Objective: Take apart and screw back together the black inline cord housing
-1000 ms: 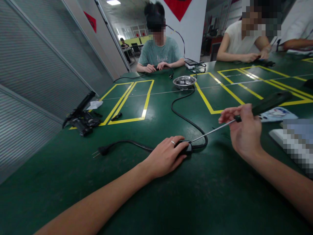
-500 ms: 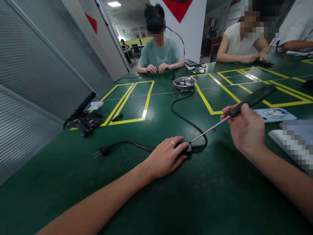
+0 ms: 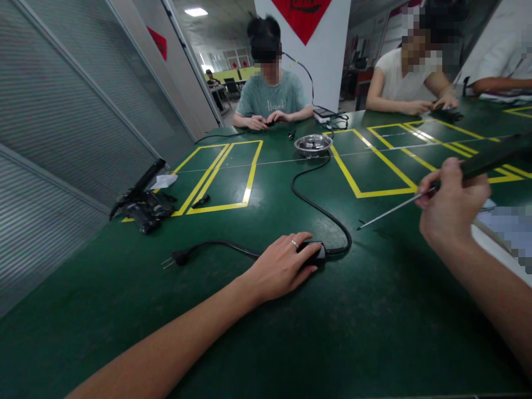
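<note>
My left hand (image 3: 286, 266), a ring on one finger, is closed over a small black box (image 3: 318, 252) on the green table and partly hides it. A black cord (image 3: 320, 208) leaves the box's right side and curves back to a metal bowl. From its left side another length runs to a two-pin plug (image 3: 179, 257) lying on the table. My right hand (image 3: 455, 205) grips a screwdriver (image 3: 394, 209) by its dark green handle. Its thin shaft slants down to the left, the tip close to a small dark piece (image 3: 361, 221) on the table, apart from the box.
A metal bowl (image 3: 312, 145) with dark bits stands mid-table. Black parts (image 3: 143, 210) and a white paper (image 3: 165, 181) lie at the left, a small black piece (image 3: 201, 201) near yellow tape. Two people (image 3: 272, 91) (image 3: 409, 77) work across the table. Books lie at the right.
My right hand has drawn the screwdriver right, and its tip has left the black box for a spot near the small dark piece. My left hand stays on the box.
</note>
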`<control>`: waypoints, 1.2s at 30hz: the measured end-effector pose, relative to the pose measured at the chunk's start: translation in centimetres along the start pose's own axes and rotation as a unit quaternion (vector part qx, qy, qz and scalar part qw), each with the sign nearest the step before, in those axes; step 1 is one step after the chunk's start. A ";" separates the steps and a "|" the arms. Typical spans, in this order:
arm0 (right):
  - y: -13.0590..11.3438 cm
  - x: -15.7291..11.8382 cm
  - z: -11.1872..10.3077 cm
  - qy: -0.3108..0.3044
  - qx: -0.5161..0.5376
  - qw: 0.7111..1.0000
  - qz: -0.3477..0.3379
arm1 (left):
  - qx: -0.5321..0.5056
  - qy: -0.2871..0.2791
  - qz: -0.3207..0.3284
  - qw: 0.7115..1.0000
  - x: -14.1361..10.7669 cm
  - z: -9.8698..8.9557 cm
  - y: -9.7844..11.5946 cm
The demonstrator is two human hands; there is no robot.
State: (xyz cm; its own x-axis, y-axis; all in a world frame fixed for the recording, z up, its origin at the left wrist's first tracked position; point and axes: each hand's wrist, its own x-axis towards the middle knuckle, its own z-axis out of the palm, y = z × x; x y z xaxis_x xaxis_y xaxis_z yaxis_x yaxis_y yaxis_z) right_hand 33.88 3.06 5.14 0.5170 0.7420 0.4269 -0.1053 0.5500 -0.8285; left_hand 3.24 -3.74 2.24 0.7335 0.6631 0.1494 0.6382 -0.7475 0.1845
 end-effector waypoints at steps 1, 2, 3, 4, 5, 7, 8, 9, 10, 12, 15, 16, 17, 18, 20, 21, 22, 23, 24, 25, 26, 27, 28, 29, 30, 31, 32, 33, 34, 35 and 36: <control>0.3 0.2 -0.3 0.026 -0.021 0.998 -0.046 | 0.002 0.003 0.001 1.000 -0.2 -0.3 -0.3; 0.6 0.4 -0.5 0.050 -0.043 0.994 -0.089 | 0.000 0.007 -0.001 1.000 -0.3 -0.7 -0.6; 0.8 0.4 -0.7 0.068 -0.063 0.988 -0.125 | -0.006 0.010 -0.005 1.000 -0.5 -1.2 -1.0; 1.0 0.3 -0.7 0.068 -0.077 0.985 -0.139 | -0.016 0.013 -0.010 1.000 -0.7 -1.6 -1.4; 1.2 0.2 -0.7 0.069 -0.085 0.983 -0.149 | -0.028 0.014 -0.016 0.999 -0.9 -2.1 -1.8; 1.4 0.1 -0.6 0.073 -0.092 0.980 -0.159 | -0.056 0.005 -0.023 0.998 -1.2 -2.7 -2.6; 1.4 0.1 -0.6 0.076 -0.092 0.980 -0.161 | -0.073 -0.003 -0.025 0.997 -1.3 -2.9 -2.9; 1.5 0.1 -0.6 0.078 -0.090 0.980 -0.159 | -0.093 -0.013 -0.030 0.995 -1.3 -3.0 -3.1; 1.5 0.1 -0.6 0.079 -0.088 0.981 -0.154 | -0.116 -0.023 -0.036 0.992 -1.4 -3.0 -3.3; 1.4 0.2 -0.6 0.083 -0.082 0.984 -0.138 | -0.166 -0.041 -0.053 0.984 -1.3 -2.6 -3.6; 1.1 0.0 -0.2 0.092 -0.038 0.993 -0.063 | -0.232 -0.040 -0.072 0.969 -1.2 -1.9 -3.7; 1.0 -0.3 0.1 0.091 -0.021 0.995 -0.033 | -0.248 -0.033 -0.076 0.965 -1.1 -1.7 -3.7; 0.9 -0.6 0.4 0.084 -0.009 0.996 -0.004 | -0.260 -0.025 -0.081 0.962 -1.0 -1.5 -3.7; 0.9 -1.1 0.8 0.068 0.000 0.997 0.026 | -0.271 -0.018 -0.084 0.959 -0.9 -1.4 -3.6; 0.8 -2.5 1.6 0.028 0.017 0.995 0.097 | -0.299 -0.015 -0.086 0.950 -0.8 -1.4 -3.7; 0.7 -3.3 2.0 0.002 0.030 0.989 0.144 | -0.319 -0.021 -0.085 0.944 -0.8 -1.5 -3.8; 0.7 -4.2 2.3 -0.021 0.045 0.981 0.189 | -0.342 -0.031 -0.085 0.935 -0.8 -1.7 -4.0; 0.6 -5.0 2.6 -0.044 0.056 0.972 0.225 | -0.365 -0.040 -0.084 0.926 -0.7 -1.8 -4.2; 0.6 -5.8 2.8 -0.065 0.066 0.964 0.250 | -0.385 -0.047 -0.083 0.918 -0.7 -1.9 -4.4; 0.5 -6.4 3.0 -0.081 0.073 0.958 0.266 | -0.400 -0.051 -0.082 0.912 -0.7 -2.0 -4.6; 0.4 -7.0 3.2 -0.097 0.079 0.953 0.276 | -0.409 -0.051 -0.079 0.908 -0.6 -2.0 -4.7; 0.4 -7.4 3.3 -0.108 0.085 0.949 0.283 | -0.412 -0.049 -0.076 0.906 -0.6 -2.0 -4.9; 0.4 -7.7 3.4 -0.115 0.089 0.947 0.288 | -0.413 -0.049 -0.074 0.907 -0.6 -2.0 -5.0; 0.3 -7.8 3.4 -0.121 0.094 0.944 0.292 | -0.412 -0.049 -0.073 0.907 -0.6 -2.0 -5.0; 0.3 -7.9 3.4 -0.124 0.098 0.942 0.295 | -0.411 -0.049 -0.074 0.907 -0.5 -1.9 -5.1; 0.3 -7.8 3.5 -0.123 0.103 0.941 0.298 | -0.411 -0.049 -0.074 0.907 -0.5 -1.9 -5.1; 0.3 -7.8 3.5 -0.120 0.108 0.940 0.301 | -0.412 -0.049 -0.074 0.907 -0.5 -1.8 -5.1; 0.4 -7.7 3.5 -0.115 0.112 0.939 0.303 | -0.414 -0.050 -0.073 0.906 -0.6 -1.8 -5.2; 0.4 -7.6 3.5 -0.110 0.115 0.939 0.306 | -0.416 -0.050 -0.072 0.905 -0.6 -1.7 -5.2; 0.4 -7.5 3.4 -0.105 0.116 0.939 0.306 | -0.420 -0.052 -0.071 0.903 -0.6 -1.7 -5.3; 0.4 -7.5 3.4 -0.102 0.115 0.939 0.307 | -0.423 -0.053 -0.070 0.902 -0.6 -1.7 -5.3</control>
State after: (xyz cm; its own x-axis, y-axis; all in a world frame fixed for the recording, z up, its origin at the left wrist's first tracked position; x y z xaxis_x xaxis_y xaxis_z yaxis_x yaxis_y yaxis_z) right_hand 27.05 -0.95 2.87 0.1276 0.9915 -0.0251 -0.5233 0.0458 -0.8509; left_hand -0.99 -0.10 2.80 0.7062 0.7078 -0.0186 0.3525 -0.3287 0.8762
